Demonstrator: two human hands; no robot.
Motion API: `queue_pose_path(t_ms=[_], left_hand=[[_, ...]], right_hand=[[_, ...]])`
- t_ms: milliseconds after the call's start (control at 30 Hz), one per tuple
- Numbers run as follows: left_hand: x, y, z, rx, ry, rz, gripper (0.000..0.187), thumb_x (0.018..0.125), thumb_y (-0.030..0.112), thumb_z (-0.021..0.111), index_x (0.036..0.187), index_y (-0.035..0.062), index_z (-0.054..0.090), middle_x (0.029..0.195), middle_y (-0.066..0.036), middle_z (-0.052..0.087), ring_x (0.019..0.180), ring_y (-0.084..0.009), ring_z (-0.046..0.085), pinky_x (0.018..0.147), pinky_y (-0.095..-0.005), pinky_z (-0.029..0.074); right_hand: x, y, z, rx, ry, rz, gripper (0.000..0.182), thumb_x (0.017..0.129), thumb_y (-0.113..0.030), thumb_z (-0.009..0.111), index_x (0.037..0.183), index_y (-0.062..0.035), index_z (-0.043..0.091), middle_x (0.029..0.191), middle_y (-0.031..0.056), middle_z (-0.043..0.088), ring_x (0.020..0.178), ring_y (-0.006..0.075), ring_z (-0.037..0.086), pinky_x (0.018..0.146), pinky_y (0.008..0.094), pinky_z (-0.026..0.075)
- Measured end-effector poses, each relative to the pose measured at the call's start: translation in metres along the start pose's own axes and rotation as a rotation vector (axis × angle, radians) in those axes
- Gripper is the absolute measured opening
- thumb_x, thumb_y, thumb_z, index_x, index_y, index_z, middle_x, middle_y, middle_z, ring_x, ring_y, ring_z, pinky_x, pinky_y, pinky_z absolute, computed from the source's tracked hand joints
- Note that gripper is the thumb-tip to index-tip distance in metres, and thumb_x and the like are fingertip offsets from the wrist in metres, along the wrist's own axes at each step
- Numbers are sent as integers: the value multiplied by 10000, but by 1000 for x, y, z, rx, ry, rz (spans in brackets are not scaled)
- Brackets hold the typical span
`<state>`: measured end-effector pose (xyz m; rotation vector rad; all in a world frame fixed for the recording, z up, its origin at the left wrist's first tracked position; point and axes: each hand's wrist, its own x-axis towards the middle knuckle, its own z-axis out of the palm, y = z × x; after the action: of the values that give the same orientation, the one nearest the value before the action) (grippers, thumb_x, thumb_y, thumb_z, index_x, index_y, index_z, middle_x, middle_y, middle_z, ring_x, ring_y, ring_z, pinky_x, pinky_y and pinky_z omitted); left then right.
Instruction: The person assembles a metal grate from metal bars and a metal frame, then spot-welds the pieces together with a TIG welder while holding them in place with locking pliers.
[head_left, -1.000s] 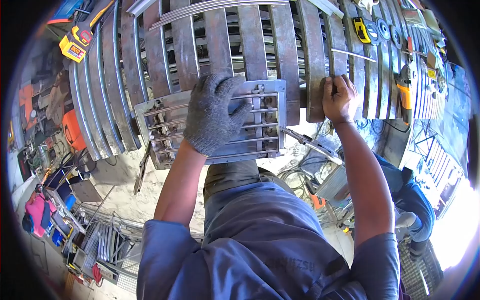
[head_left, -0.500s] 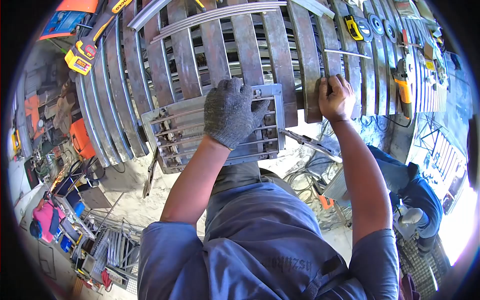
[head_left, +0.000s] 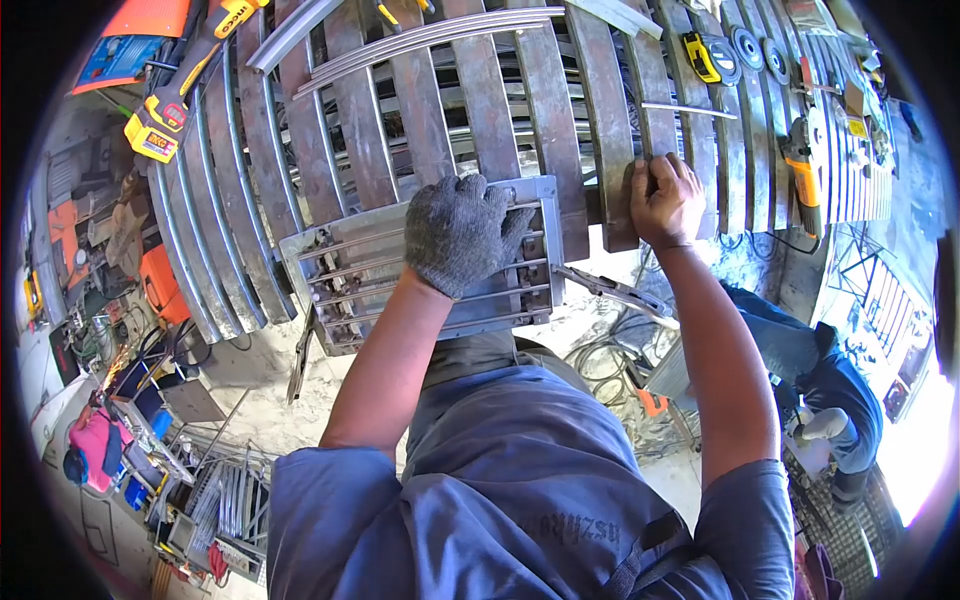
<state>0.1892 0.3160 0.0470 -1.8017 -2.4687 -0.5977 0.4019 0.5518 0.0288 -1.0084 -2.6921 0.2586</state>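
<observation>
A flat metal frame with several thin rods across it lies at the near edge of a slatted steel bench, overhanging it. Over the frame, my left hand, in a grey knit glove, has its fingers curled down at the far rim and its thumb out to the right; the fingertips are hidden. My bare right hand rests on a slat right of the frame, fingers loosely curled, their inside hidden. Locking pliers stick out from the frame's right side, and a second similar tool hangs at its left.
Metal strips lie across the bench. A yellow cordless tool is at left; a tape measure, grinding discs and an angle grinder are at right. A co-worker crouches at lower right. Another person is at far left near sparks.
My view has shifted slightly, so the bench and frame appear a little further left and lower. Both hands keep nearly the same places and poses.
</observation>
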Motion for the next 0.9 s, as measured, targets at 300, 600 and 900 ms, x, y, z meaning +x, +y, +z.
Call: queue_pose_path(t_ms=[300, 600, 900], left_hand=[[-4, -4, -10, -143, 7, -76, 397, 904, 527, 841, 978, 141, 779, 940, -94, 627, 932, -320, 663, 809, -492, 537], [-59, -20, -71, -77, 42, -52, 629, 927, 483, 816, 1356, 44, 681, 1297, -147, 607, 1200, -392, 597, 1057, -556, 484], [-155, 13, -147, 40, 58, 59, 668, 941, 463, 815, 1416, 23, 655, 1406, -199, 573, 1335, -443, 537, 1165, -582, 437]], right_hand=[[0, 1, 2, 6, 10, 11, 211, 997, -251, 718, 884, -84, 660, 941, 147, 689, 938, 405, 707, 851, 534, 524], [-1, 2, 1, 5, 8, 9, 176, 991, -249, 720, 921, -91, 686, 950, 159, 698, 941, 402, 710, 858, 526, 524], [-19, 3, -25, 107, -174, -23, 192, 1032, -239, 661, 1023, -59, 728, 1117, 251, 714, 1085, 483, 693, 914, 611, 551]])
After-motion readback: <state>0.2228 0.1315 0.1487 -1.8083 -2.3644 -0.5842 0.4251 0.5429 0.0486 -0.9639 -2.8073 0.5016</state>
